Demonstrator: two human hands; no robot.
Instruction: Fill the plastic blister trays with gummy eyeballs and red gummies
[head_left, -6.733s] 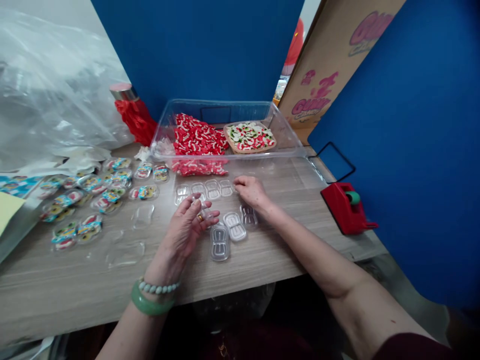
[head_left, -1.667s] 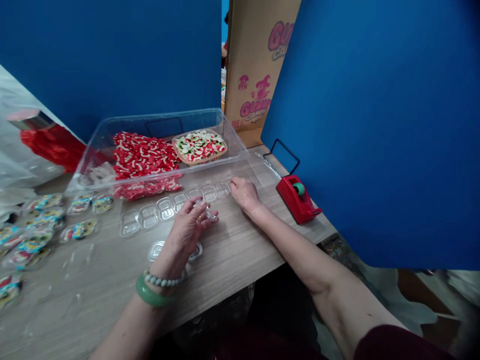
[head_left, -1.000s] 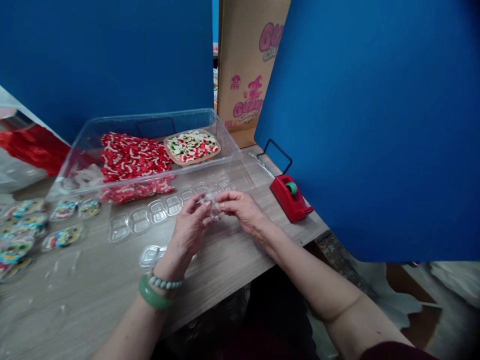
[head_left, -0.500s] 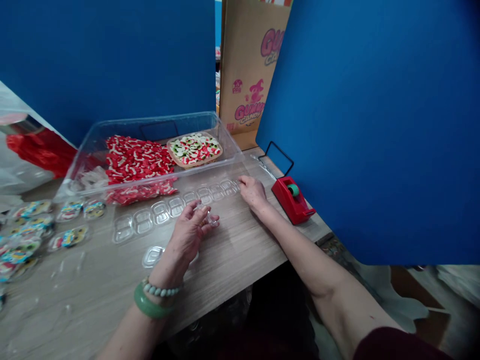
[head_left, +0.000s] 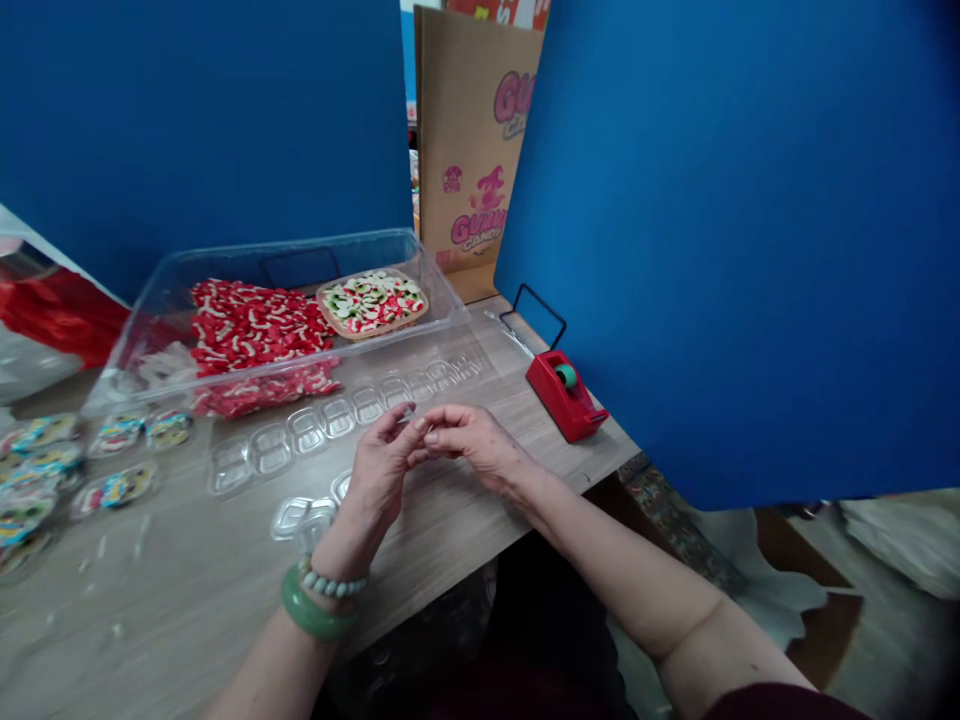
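At the far left, a red foil bag [head_left: 56, 330] lies against a clear plastic sheet. On the wood-grain counter [head_left: 172, 570] beside it sit round candy packs with colourful labels [head_left: 112, 483], in loose rows. Behind them stands a clear plastic bin [head_left: 281, 258] holding a heap of red-and-white gummy candies [head_left: 255, 330] and a pizza-shaped gummy [head_left: 371, 303] on its tan tray.

In front of the bin, a long clear blister strip [head_left: 307, 432] runs along the counter, with a loose clear blister [head_left: 292, 518] nearer the person, just above the left wrist. The left hand [head_left: 379, 480], wearing a green bangle [head_left: 315, 617] and a beaded bracelet [head_left: 330, 585], is curled with its fingertips pinching a small clear plastic piece [head_left: 409, 414]. That piece sits just above the strip, at the tips of the left fingers. The right hand [head_left: 476, 447] reaches in from the other side, its fingers [head_left: 439, 420] curved and right beside the piece, but whether they grip it cannot be told.

Further right are a red tape dispenser [head_left: 564, 393], a cardboard carton [head_left: 465, 150] printed "Gummy Candy", and a blue partition [head_left: 675, 230].
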